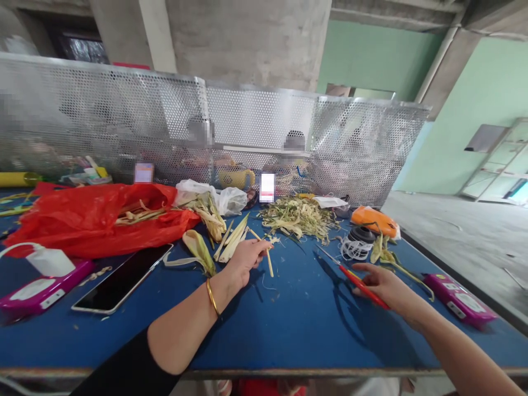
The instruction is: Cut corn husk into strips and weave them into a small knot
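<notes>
Your left hand [245, 257] is closed in a pinch, thumb and fingertips gripping a thin pale stalk [270, 264] whose free end juts out toward you. Your right hand [381, 283] is curled around the red-handled scissors [359, 281]; you can't tell from here which fingers sit in the loops.

Take the pile of shredded husk [299, 217] as your landmark. Your left forearm, with its black sleeve [136, 360] and gold bangle [212, 297], reaches up toward the pile's near left side, palm turned down. Your bare right forearm slants in to the pile's near right, and the scissor tips point back toward it. The stalk lies on the pile's near left side, over the blue surface [280, 324]. Loose husk pieces [235, 242] lie left of the pile, just beyond your left hand; a spool of white cord [358, 245] stands to its right.
</notes>
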A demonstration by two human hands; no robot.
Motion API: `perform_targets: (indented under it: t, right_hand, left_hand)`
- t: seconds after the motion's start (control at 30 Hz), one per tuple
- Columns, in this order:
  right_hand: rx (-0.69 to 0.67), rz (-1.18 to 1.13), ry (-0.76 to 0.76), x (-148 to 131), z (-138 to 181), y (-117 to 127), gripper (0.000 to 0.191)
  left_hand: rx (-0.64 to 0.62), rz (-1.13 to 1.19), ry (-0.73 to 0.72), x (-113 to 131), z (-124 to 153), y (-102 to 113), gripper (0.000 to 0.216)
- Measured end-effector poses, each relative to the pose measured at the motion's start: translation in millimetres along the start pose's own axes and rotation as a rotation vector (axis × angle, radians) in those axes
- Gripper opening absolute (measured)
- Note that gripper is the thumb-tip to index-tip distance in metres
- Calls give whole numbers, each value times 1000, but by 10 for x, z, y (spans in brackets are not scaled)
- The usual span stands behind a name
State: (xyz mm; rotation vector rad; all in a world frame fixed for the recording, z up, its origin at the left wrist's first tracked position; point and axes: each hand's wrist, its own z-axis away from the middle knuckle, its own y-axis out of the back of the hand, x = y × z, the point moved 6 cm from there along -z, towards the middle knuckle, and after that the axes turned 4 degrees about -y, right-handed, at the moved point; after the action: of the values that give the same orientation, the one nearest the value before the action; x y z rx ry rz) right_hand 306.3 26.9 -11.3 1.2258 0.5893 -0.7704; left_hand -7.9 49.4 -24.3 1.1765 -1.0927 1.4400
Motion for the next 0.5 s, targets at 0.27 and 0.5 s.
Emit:
perform_targets:
  t: [0.27, 0.5]
  right_hand:
    - [-206, -356, 178, -266, 375, -363, 74]
    - [-437, -405, 236, -471, 561, -591, 68]
  left_hand:
    - [-98, 77, 3, 29, 15, -57, 32]
    - [-152, 139, 3, 41, 12, -75, 38]
